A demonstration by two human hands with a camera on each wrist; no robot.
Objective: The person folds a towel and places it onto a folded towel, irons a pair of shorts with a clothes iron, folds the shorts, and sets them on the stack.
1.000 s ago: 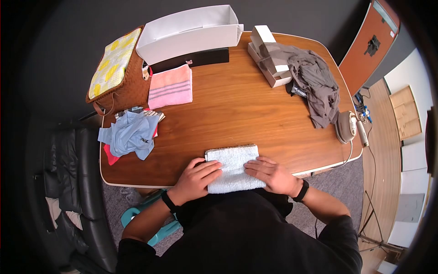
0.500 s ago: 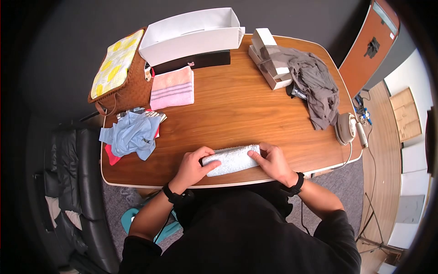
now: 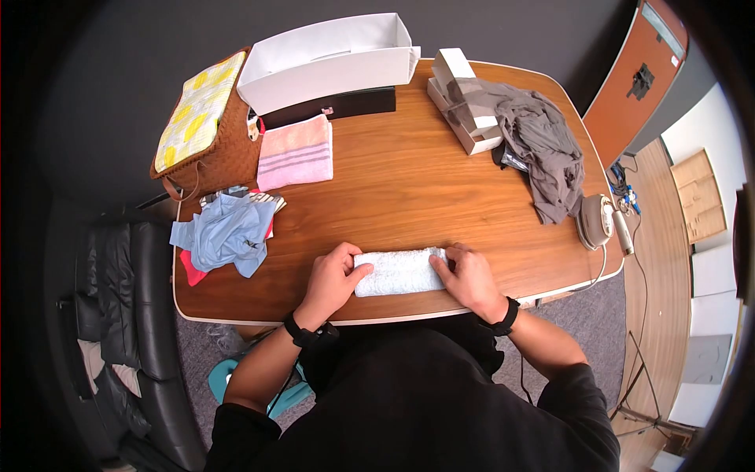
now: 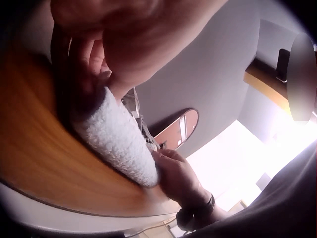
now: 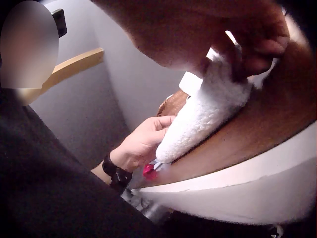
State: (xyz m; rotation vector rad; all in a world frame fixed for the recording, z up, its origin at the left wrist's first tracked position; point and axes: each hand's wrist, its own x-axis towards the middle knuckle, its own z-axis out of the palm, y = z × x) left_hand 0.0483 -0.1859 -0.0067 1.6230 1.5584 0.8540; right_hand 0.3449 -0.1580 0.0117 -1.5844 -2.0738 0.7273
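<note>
In the head view, a person's left hand (image 3: 333,278) and right hand (image 3: 471,278) pinch the two ends of a pale towel (image 3: 399,273), thumbs toward the near side. The towel lies folded into a narrow strip near the front edge of the wooden worktop (image 3: 377,189), running crosswise between the hands. To its left sit heaped clothes (image 3: 228,232), blue uppermost; beyond them are a folded pink towel (image 3: 296,153), a basket (image 3: 230,145) and a white box (image 3: 326,79) above a black box (image 3: 358,104). On the right, a grey garment (image 3: 546,145) partly covers a small carton (image 3: 452,67). In the left wrist view, the towel looks thick and rounded, the left hand's shadowed fingers at one end and the right hand gripping the other. In the right wrist view, the right hand clasps the nearer end, the left hand the farther, beside something red (image 5: 150,171).
</note>
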